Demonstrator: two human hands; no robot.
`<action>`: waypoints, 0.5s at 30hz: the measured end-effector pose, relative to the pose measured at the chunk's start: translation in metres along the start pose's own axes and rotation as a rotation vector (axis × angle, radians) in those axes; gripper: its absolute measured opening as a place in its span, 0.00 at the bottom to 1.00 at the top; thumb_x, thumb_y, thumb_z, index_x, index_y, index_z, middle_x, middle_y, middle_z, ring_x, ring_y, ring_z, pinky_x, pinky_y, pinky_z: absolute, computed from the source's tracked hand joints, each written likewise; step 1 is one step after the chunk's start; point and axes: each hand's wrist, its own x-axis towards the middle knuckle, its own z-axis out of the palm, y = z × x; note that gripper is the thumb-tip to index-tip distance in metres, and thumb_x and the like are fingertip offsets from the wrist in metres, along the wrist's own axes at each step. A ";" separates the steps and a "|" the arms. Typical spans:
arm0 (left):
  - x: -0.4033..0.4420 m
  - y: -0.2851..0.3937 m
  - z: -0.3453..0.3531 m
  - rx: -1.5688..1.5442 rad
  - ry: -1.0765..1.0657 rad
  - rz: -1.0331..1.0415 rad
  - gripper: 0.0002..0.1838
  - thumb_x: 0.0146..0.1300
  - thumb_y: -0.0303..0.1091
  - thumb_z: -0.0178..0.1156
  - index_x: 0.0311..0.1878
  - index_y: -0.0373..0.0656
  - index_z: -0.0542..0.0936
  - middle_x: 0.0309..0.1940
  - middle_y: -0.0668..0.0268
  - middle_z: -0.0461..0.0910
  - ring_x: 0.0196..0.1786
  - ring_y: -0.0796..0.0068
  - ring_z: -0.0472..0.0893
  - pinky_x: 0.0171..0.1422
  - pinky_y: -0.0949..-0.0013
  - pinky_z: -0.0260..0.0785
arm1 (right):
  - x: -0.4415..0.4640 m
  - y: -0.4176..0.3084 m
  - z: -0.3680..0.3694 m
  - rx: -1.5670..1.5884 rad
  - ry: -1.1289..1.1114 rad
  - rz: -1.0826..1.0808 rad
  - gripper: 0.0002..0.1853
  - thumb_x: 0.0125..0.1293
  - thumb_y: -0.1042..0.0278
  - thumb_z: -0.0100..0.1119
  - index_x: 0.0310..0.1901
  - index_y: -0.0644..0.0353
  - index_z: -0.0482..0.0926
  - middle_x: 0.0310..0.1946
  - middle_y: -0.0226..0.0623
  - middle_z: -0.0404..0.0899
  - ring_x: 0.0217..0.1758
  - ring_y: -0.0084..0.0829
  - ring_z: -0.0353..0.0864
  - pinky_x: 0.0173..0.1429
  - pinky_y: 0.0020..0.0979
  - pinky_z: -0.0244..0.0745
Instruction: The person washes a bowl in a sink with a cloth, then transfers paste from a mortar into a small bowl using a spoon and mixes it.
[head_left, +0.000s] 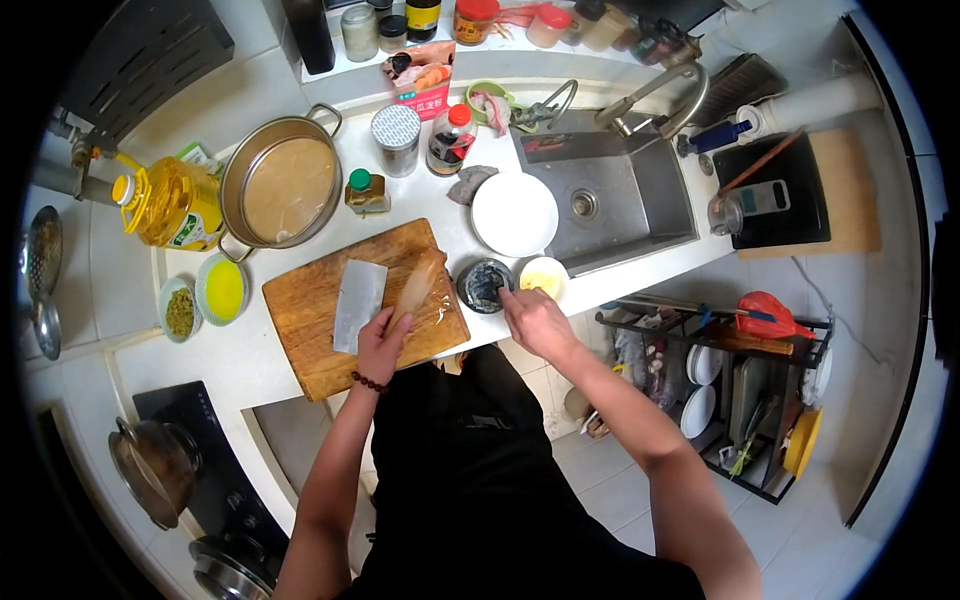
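Note:
My left hand point(380, 343) is closed around the lower end of a long pale translucent piece point(417, 287), over the wooden cutting board point(300, 330). A cleaver blade point(361, 295) lies flat on the board beside it. At the rim of a small dark bowl point(484, 284) is my right hand point(537, 318), its fingers pinched together; what they hold, if anything, is too small to tell. A small white bowl with yellow bits point(541, 279) stands just right of the dark one. The white plate point(514, 214) sits behind both bowls.
A steel pot point(281, 178), an oil jug point(172, 204), a red-capped bottle point(452, 140) and a green-capped jar point(367, 192) stand behind the board. The sink point(632, 200) is at right. Two small bowls, one yellow inside point(222, 290), one green-filled point(180, 312), are at left.

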 end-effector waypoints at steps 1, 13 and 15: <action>0.000 0.000 0.001 0.003 -0.005 0.000 0.18 0.73 0.41 0.67 0.57 0.37 0.85 0.31 0.75 0.84 0.25 0.91 0.69 0.28 0.80 0.61 | -0.001 0.000 0.004 0.000 0.002 0.005 0.17 0.65 0.74 0.60 0.54 0.70 0.82 0.33 0.44 0.81 0.40 0.45 0.84 0.50 0.42 0.79; -0.001 -0.006 0.009 0.057 -0.011 0.014 0.18 0.74 0.41 0.67 0.58 0.38 0.84 0.31 0.74 0.83 0.24 0.91 0.69 0.27 0.80 0.60 | -0.011 0.000 0.012 0.127 0.113 -0.068 0.17 0.65 0.75 0.62 0.55 0.69 0.82 0.34 0.45 0.80 0.40 0.44 0.83 0.48 0.41 0.78; -0.004 -0.003 0.010 0.048 -0.004 0.008 0.17 0.74 0.40 0.67 0.57 0.38 0.84 0.31 0.74 0.83 0.23 0.91 0.68 0.26 0.80 0.59 | -0.007 0.006 0.012 0.119 0.133 -0.041 0.17 0.65 0.75 0.62 0.55 0.69 0.82 0.34 0.44 0.80 0.40 0.44 0.83 0.48 0.40 0.78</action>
